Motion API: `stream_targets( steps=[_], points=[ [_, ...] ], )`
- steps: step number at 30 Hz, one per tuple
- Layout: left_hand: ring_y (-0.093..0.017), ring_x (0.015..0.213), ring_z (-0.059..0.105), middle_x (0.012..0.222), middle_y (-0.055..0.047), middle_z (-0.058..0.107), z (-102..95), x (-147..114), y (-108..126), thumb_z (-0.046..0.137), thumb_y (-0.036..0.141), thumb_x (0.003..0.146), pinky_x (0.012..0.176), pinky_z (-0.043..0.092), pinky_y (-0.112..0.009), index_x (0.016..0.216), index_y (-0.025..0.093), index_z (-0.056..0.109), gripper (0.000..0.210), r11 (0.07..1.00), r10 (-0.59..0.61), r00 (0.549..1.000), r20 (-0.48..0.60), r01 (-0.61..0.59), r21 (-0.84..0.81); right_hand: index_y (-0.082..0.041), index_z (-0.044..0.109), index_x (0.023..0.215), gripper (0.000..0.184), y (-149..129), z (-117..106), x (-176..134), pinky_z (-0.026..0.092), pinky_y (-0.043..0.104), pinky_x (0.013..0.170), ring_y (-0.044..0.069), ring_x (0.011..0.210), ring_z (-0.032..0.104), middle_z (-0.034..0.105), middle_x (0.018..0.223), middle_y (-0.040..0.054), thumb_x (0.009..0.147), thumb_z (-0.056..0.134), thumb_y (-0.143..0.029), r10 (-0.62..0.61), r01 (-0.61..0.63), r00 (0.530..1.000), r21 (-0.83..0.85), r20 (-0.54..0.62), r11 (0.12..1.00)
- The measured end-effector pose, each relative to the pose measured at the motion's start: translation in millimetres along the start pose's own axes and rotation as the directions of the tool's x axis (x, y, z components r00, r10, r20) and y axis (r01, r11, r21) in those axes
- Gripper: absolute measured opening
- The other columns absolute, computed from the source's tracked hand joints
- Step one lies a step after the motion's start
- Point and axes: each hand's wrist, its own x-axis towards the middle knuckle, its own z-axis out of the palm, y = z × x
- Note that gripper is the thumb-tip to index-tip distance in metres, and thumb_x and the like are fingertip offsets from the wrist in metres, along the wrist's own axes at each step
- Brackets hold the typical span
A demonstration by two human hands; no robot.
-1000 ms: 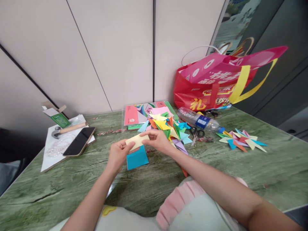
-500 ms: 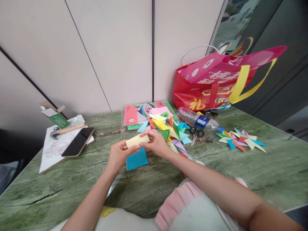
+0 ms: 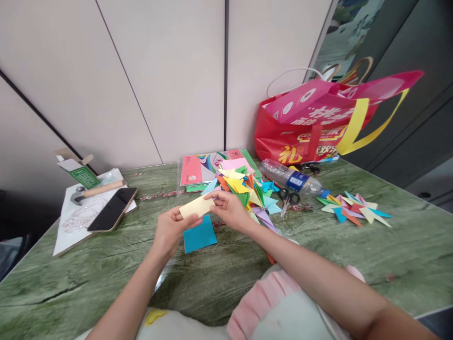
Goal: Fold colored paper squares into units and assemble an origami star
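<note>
A pale yellow piece of folded paper (image 3: 195,207), long and narrow, is held up between my two hands. My left hand (image 3: 173,227) pinches its left end, thumb along the lower edge. At the right end, the fingers of my right hand (image 3: 226,208) grip the paper's upper corner. Below it a blue square of paper (image 3: 200,235) lies flat on the table. Just behind my right hand rises a heap of colourful folded paper pieces (image 3: 240,184).
Scissors (image 3: 288,197) and a plastic bottle (image 3: 295,179) lie right of the heap, near a paper star (image 3: 357,208). A red bag (image 3: 300,125) stands behind. On the left, a phone (image 3: 113,210) and a hammer (image 3: 102,189) rest on a white board (image 3: 63,238).
Both hands still hold the yellow paper, which has shifted slightly left. My right fingers have slid toward its upper corner, exposing more of the paper.
</note>
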Motion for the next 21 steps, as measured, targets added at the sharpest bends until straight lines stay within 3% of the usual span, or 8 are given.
stream_targets(
  steps=[7, 12, 15, 18, 21],
  points=[
    [-0.022, 0.071, 0.067, 0.079, -0.007, 0.071, -2.6, 1, 0, 0.077, 0.022, 0.049, 0.07, 0.055, -0.036, 0.089, 0.009, 0.063, 0.044, 0.999, 0.038, 0.999, -0.029, -0.037, 0.038, -0.02, 0.057, 0.086, 0.024, 7, 0, 0, 0.046, 0.031, 0.083, 0.014, 0.091, 0.058, 0.055, 0.109, 0.0035, 0.068, 0.046, -0.009, -0.018, 0.016, 0.998, -0.035, -0.052, 0.999],
    [-0.022, 0.068, 0.066, 0.077, -0.007, 0.071, -3.9, 1, 1, 0.076, 0.025, 0.051, 0.068, 0.054, -0.036, 0.087, 0.01, 0.063, 0.041, 0.99, 0.117, 0.985, -0.128, -0.104, 0.1, -0.017, 0.055, 0.076, 0.008, 4, 0, 2, 0.051, 0.032, 0.075, 0.015, 0.078, 0.062, 0.059, 0.087, 0.0025, 0.068, 0.055, -0.019, 0.112, -0.092, 0.975, 0.111, -0.193, 0.99],
    [-0.024, 0.07, 0.066, 0.08, -0.006, 0.072, -5.3, 1, 1, 0.07, 0.028, 0.059, 0.07, 0.052, -0.037, 0.084, 0.013, 0.066, 0.03, 0.921, 0.267, 0.95, -0.164, -0.201, 0.335, -0.016, 0.056, 0.076, 0.017, -4, 6, 0, 0.053, 0.033, 0.065, 0.016, 0.066, 0.063, 0.06, 0.08, 0.0036, 0.07, 0.059, -0.032, 0.234, -0.211, 0.965, 0.175, -0.122, 0.962],
    [-0.027, 0.081, 0.064, 0.086, -0.004, 0.071, -4.3, -1, -1, 0.063, 0.029, 0.066, 0.077, 0.048, -0.037, 0.083, 0.019, 0.07, 0.021, 0.742, 0.396, 0.918, -0.028, -0.302, 0.598, -0.015, 0.056, 0.082, 0.032, -11, 13, -4, 0.054, 0.031, 0.063, 0.014, 0.063, 0.064, 0.063, 0.083, 0.0064, 0.07, 0.058, -0.045, 0.345, -0.339, 0.938, 0.286, 0.028, 0.896],
    [-0.026, 0.089, 0.063, 0.095, 0.0, 0.069, -0.9, -3, -2, 0.057, 0.028, 0.071, 0.083, 0.045, -0.034, 0.089, 0.026, 0.069, 0.022, 0.684, 0.365, 0.917, 0.16, -0.381, 0.622, -0.014, 0.056, 0.082, 0.037, -12, 15, -7, 0.053, 0.031, 0.068, 0.014, 0.067, 0.064, 0.065, 0.084, 0.0071, 0.069, 0.058, -0.049, 0.361, -0.369, 0.927, 0.392, 0.098, 0.843]
  ],
)
